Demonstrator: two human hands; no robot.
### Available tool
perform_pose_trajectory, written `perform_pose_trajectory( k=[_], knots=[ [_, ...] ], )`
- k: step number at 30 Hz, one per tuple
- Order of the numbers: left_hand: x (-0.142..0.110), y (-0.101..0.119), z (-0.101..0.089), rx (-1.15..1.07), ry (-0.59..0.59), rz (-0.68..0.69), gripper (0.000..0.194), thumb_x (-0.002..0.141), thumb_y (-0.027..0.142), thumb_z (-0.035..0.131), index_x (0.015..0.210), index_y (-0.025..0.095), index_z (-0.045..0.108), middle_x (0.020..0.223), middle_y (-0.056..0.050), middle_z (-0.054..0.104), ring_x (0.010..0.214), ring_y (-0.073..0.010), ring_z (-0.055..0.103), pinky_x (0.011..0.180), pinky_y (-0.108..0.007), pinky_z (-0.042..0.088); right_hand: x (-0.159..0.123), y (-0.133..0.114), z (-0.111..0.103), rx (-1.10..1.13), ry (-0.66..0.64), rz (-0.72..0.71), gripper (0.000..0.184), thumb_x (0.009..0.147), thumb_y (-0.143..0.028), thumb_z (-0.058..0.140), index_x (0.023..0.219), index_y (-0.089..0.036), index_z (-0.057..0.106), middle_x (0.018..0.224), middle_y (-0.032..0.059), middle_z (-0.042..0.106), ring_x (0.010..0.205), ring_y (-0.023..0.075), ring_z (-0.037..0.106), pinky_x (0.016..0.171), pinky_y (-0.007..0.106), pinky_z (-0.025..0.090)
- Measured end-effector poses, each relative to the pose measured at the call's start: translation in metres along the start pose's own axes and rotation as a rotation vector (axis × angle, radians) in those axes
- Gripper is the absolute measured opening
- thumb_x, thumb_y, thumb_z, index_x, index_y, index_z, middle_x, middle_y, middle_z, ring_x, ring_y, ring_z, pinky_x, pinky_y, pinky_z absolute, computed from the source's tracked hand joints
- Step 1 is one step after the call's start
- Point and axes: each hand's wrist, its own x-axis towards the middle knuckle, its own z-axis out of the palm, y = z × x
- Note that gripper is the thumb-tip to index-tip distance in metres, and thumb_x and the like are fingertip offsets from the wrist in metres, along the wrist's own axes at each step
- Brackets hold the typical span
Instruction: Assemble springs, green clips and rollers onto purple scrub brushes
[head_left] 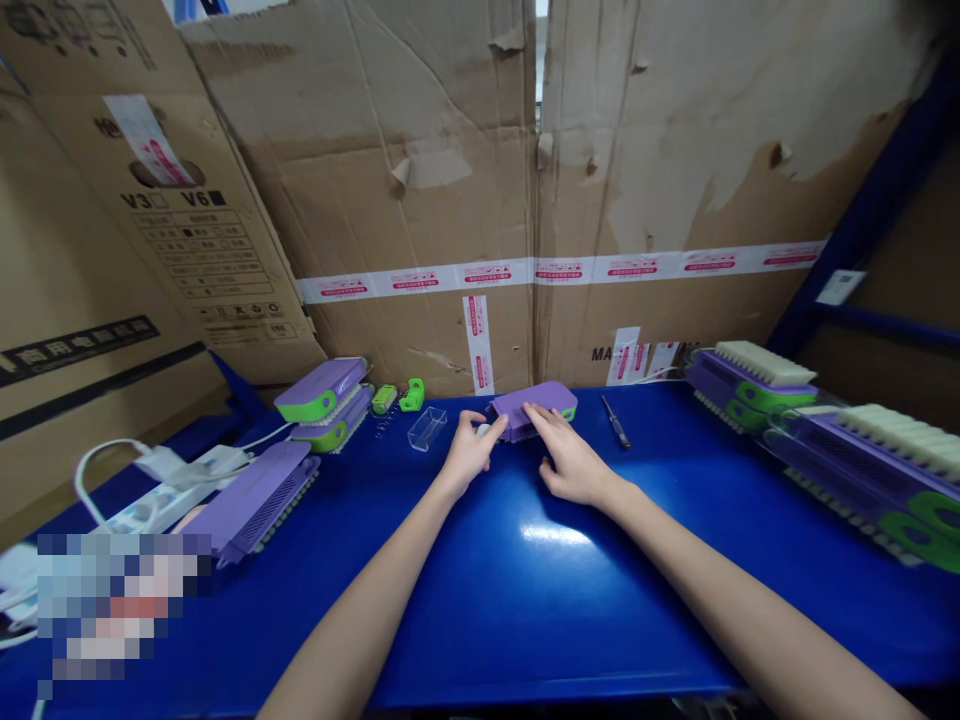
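Note:
A purple brush head with a bright green end (556,399) lies at the back middle of the blue table. My left hand (472,452) is at its left end, thumb and fingers pinched around a small white piece (484,430) that is mostly hidden. Across the top of the purple unit lie the outstretched fingers of my right hand (568,458), its thumb lower and apart. To the right is a screwdriver (616,422). Left of my left hand sit a clear plastic box (427,429), a loose green bracket (412,395), a small green part (384,400) and several tiny screws (382,428).
Similar purple-and-green units are stacked at the left (322,390), with another (255,495) nearer me beside a white power strip (176,492) and cables. More units with pale bristles (765,363) stand at the right. Cardboard sheets (420,190) wall the back.

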Motion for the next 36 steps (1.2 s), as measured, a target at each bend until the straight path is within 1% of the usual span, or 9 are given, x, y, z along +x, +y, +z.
perform_pose_trajectory(
  k=[4,10,16,19,21,24,30,33,36],
  knots=[
    [0.001,0.003,0.002,-0.072,0.003,-0.037,0.051,0.071,0.051,0.065,0.101,0.021,0.037,0.055,0.011,0.045,0.030,-0.0040,0.038,0.032,-0.015,0.024,-0.001,-0.003,0.002,0.024,-0.014,-0.040,0.089,0.062,-0.003,0.042,0.146,-0.010,0.012,0.144,0.0196,0.035,0.135,0.0300,0.030,0.108,0.058,0.028],
    [0.004,-0.002,-0.006,-0.097,0.004,0.121,0.063,0.056,0.036,0.079,0.100,0.021,0.037,0.067,0.009,0.050,0.034,-0.0021,0.038,0.031,-0.016,0.029,0.000,-0.001,0.003,-0.023,0.066,0.034,0.075,0.074,-0.010,0.045,0.144,-0.011,0.018,0.144,0.0187,0.035,0.135,0.0281,0.030,0.107,0.051,0.033],
    [0.004,-0.004,-0.010,-0.034,-0.135,0.187,0.058,0.054,0.026,0.078,0.103,0.017,0.049,0.079,0.002,0.058,0.046,-0.0059,0.047,0.034,-0.016,0.035,0.004,0.007,-0.005,-0.183,0.184,0.156,0.079,0.078,-0.031,0.056,0.145,-0.018,0.016,0.148,0.0156,0.029,0.138,0.0306,0.021,0.110,0.058,0.018],
    [0.004,-0.005,-0.009,0.030,-0.201,0.221,0.053,0.053,0.026,0.078,0.101,0.017,0.055,0.085,-0.001,0.062,0.053,-0.0084,0.050,0.037,-0.016,0.035,0.003,0.012,-0.009,-0.225,0.165,0.183,0.082,0.077,-0.038,0.058,0.145,-0.020,0.015,0.141,0.0146,0.040,0.133,0.0320,0.031,0.108,0.062,0.012],
    [0.005,-0.005,-0.010,0.064,-0.202,0.235,0.055,0.052,0.027,0.079,0.101,0.018,0.058,0.087,-0.002,0.063,0.057,-0.0096,0.052,0.040,-0.017,0.037,0.003,0.015,-0.010,-0.222,0.139,0.186,0.082,0.077,-0.039,0.058,0.145,-0.021,0.015,0.131,0.0138,0.051,0.124,0.0321,0.041,0.106,0.062,0.015],
    [0.006,-0.003,-0.017,0.086,-0.162,0.262,0.054,0.049,0.030,0.082,0.098,0.017,0.061,0.081,-0.002,0.062,0.062,-0.0114,0.054,0.050,-0.020,0.042,0.003,0.018,-0.012,-0.208,0.127,0.186,0.081,0.076,-0.039,0.060,0.143,-0.019,0.021,0.122,0.0147,0.056,0.115,0.0319,0.047,0.102,0.056,0.029],
    [0.011,0.000,-0.031,-0.112,-0.165,0.070,0.048,0.067,0.044,0.069,0.104,0.017,0.054,0.065,0.003,0.053,0.048,-0.0085,0.049,0.041,-0.018,0.035,0.004,0.018,-0.013,-0.196,0.128,0.188,0.076,0.078,-0.036,0.059,0.143,-0.017,0.024,0.118,0.0161,0.056,0.111,0.0324,0.048,0.092,0.050,0.040],
    [0.017,-0.002,-0.030,-0.330,-0.176,-0.017,0.037,0.077,0.038,0.058,0.106,0.017,0.052,0.069,0.000,0.055,0.055,-0.0122,0.055,0.042,-0.020,0.040,0.004,0.020,-0.014,-0.191,0.121,0.180,0.074,0.080,-0.035,0.057,0.143,-0.019,0.023,0.119,0.0155,0.057,0.111,0.0324,0.048,0.092,0.050,0.041],
    [0.020,-0.004,-0.025,-0.407,-0.102,-0.052,0.027,0.078,0.028,0.055,0.102,0.016,0.054,0.069,-0.001,0.058,0.059,-0.0137,0.058,0.048,-0.022,0.045,0.003,0.022,-0.014,-0.174,0.127,0.172,0.072,0.081,-0.033,0.057,0.143,-0.019,0.024,0.119,0.0152,0.057,0.112,0.0317,0.049,0.092,0.049,0.041]
  ],
)
